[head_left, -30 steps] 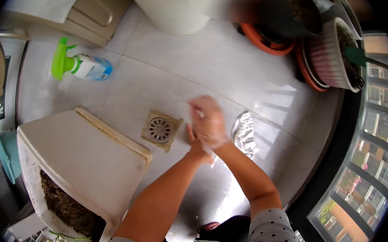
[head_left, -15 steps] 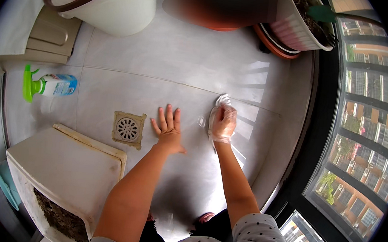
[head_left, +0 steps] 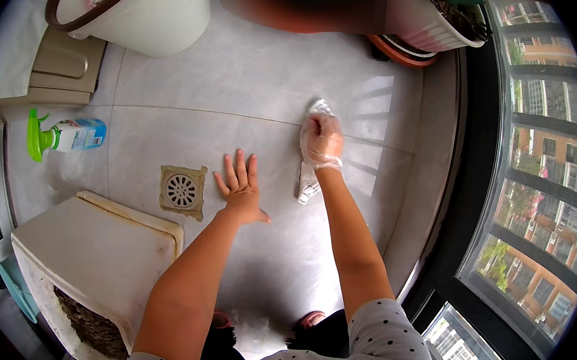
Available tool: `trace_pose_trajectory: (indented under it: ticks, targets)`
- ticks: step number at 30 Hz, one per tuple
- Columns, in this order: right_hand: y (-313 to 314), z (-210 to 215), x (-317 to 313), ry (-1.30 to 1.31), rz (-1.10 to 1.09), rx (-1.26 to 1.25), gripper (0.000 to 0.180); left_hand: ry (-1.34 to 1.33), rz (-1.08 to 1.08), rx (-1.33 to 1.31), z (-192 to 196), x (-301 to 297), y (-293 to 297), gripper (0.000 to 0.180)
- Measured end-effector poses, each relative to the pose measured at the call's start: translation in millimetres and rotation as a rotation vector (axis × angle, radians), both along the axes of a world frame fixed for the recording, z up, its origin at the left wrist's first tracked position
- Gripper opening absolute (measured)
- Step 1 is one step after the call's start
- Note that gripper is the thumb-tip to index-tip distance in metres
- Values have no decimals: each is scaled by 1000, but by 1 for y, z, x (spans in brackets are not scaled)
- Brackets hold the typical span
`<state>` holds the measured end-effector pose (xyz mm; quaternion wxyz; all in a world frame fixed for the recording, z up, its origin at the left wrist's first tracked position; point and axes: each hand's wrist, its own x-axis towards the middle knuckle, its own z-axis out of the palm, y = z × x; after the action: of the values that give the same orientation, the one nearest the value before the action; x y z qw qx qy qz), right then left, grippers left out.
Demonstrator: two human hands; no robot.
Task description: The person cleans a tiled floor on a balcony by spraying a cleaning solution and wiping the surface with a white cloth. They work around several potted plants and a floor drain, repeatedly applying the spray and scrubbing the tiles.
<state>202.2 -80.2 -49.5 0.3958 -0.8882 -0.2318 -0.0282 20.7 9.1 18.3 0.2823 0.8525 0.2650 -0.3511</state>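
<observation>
While the left hand (head_left: 241,191) rests flat and empty on the grey floor tile (head_left: 243,73), the gloved right hand (head_left: 322,140) clenches a crumpled wipe (head_left: 308,185) against it; wiping looks only partly done.

Right hand (head_left: 321,140) with crumpled plastic (head_left: 307,182) pushed farther out; left hand (head_left: 241,188) now flat on floor.

Gloved right hand (head_left: 322,140) presses crumpled plastic (head_left: 307,182); left hand (head_left: 241,189) flat on floor (head_left: 193,89).
</observation>
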Motion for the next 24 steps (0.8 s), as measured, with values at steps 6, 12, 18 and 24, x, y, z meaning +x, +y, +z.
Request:
trace_pose_trajectory:
  ticks: [6,12,18,24]
  targets:
    - [-15,17,-2,78,-236,-76,21,17,2,9,-2,-1,1,144]
    - [1,14,-14,104,27,38,7,-4,-5,22,-2,-2,0,143]
    - [34,1,-21,-93,-74,50,4,5,-14,16,-2,1,-2,142]
    - [-7,9,-6,-9,-164,24,7,38,-5,26,-1,-3,2,144]
